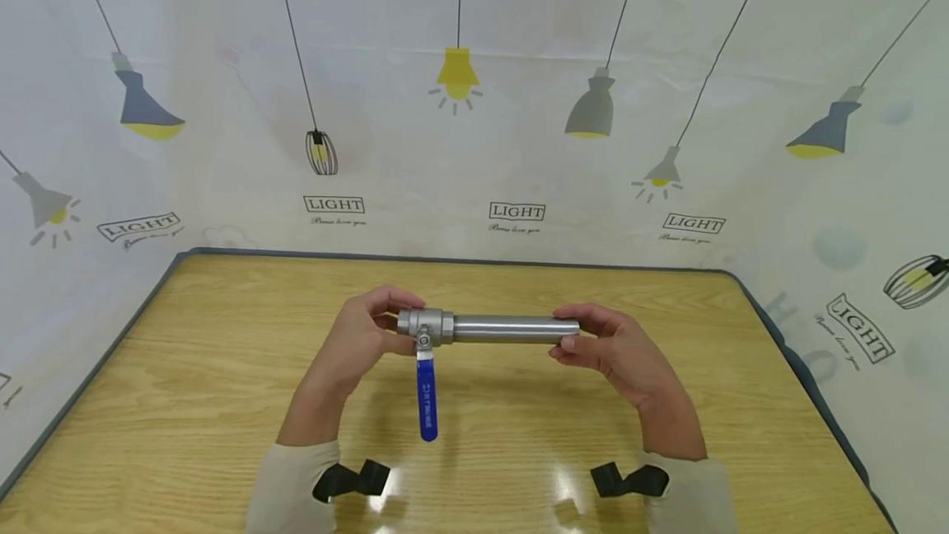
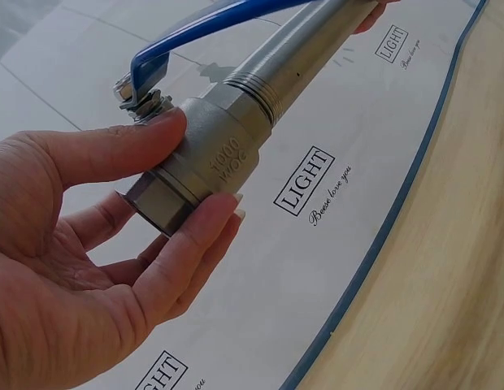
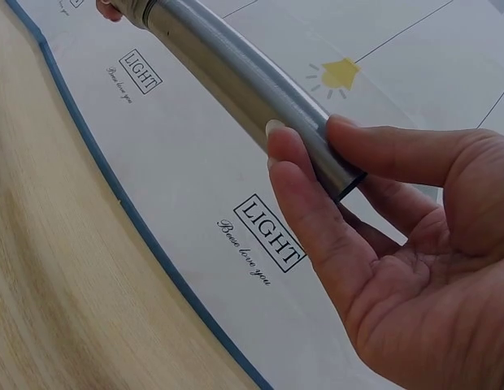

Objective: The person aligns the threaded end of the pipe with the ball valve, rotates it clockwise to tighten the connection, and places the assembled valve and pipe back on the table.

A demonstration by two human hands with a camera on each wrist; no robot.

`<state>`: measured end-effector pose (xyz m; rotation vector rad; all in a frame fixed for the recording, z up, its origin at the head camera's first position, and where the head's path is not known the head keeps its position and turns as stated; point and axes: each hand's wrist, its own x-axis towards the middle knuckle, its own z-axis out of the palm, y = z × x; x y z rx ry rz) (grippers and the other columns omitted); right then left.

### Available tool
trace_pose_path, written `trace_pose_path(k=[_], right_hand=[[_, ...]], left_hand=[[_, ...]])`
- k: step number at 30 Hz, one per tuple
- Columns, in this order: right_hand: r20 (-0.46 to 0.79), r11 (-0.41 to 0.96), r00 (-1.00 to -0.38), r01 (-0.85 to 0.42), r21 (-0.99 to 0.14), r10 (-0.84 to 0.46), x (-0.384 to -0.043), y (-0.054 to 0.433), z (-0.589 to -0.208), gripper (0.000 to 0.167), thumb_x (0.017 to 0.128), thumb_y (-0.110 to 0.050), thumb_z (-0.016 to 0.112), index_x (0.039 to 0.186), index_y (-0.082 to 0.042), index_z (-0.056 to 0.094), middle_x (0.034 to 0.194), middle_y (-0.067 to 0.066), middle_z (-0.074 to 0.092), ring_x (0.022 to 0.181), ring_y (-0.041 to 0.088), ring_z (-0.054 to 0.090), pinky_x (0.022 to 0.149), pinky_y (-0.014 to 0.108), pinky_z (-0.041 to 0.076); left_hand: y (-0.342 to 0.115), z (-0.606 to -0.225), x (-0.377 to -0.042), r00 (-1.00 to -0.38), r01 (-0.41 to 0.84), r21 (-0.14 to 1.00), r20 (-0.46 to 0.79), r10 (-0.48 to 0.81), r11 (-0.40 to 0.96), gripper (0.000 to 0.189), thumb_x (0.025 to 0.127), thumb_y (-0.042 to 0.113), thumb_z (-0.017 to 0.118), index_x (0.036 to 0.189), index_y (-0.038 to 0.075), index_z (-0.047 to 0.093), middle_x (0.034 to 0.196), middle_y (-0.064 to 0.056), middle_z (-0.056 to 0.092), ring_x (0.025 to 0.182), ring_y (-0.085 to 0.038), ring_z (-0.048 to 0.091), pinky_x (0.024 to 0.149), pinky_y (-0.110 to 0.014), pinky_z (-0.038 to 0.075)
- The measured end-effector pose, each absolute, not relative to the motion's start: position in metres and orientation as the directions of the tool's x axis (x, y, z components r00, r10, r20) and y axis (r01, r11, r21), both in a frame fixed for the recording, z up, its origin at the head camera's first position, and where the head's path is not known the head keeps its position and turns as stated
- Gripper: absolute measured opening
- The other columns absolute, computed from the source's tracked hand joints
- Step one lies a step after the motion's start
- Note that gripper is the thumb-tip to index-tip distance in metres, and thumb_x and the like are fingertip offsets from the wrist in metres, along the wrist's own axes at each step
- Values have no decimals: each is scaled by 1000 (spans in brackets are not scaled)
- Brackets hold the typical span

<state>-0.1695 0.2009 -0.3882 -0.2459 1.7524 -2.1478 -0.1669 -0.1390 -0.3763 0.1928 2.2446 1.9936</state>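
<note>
A steel ball valve and a smooth metal pipe are joined end to end, held level above the table. My left hand grips the valve's hexagonal end between thumb and fingers. The valve's blue lever handle points toward me. In the left wrist view, some thread shows where the pipe enters the valve body, which bears raised lettering. At the pipe's free end, my right hand pinches it between thumb and fingers. The right wrist view shows the pipe's dark end rim.
Below the hands lies a wood-grain table with a dark blue edge strip. Pale walls printed with lamps and lettering enclose its back and sides. A black strap is on each sleeve.
</note>
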Motion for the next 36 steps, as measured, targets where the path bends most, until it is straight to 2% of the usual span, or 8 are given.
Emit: trace_pose_path(k=[16, 26, 32, 36], right_hand=[[-77, -162, -911, 155, -975, -406, -168, 200, -387, 22, 93, -7, 62, 115, -11, 65, 107, 9, 62, 86, 20, 71, 80, 32, 56], [-107, -137, -918, 171, -976, -382, -168, 200, -386, 27, 96, -12, 61, 121, -5, 61, 111, 11, 61, 86, 20, 71, 80, 32, 56], [-111, -149, -917, 180, -972, -384, -168, 200, -385, 27, 95, -9, 61, 121, -2, 62, 109, 11, 63, 84, 20, 72, 78, 32, 57], [-121, -152, -919, 190, -970, -375, -167, 200, -383, 30, 90, -2, 65, 120, -2, 64, 110, 10, 63, 84, 20, 72, 79, 33, 57]], left_hand=[[-139, -377, -166, -983, 8, 992, -16, 183, 128, 47, 69, -13, 71, 112, 3, 65, 114, -14, 58, 96, -30, 56, 76, -38, 54], [-139, -376, -166, -982, 15, 992, -10, 187, 129, 47, 69, -13, 71, 112, 4, 65, 114, -14, 58, 95, -30, 57, 76, -38, 54], [-139, -376, -166, -982, 16, 991, -9, 190, 131, 47, 69, -13, 71, 112, 4, 65, 113, -14, 58, 95, -30, 57, 76, -38, 54], [-138, -377, -166, -982, 14, 991, -12, 189, 133, 47, 69, -13, 71, 112, 4, 65, 113, -14, 58, 95, -30, 57, 76, -38, 53]])
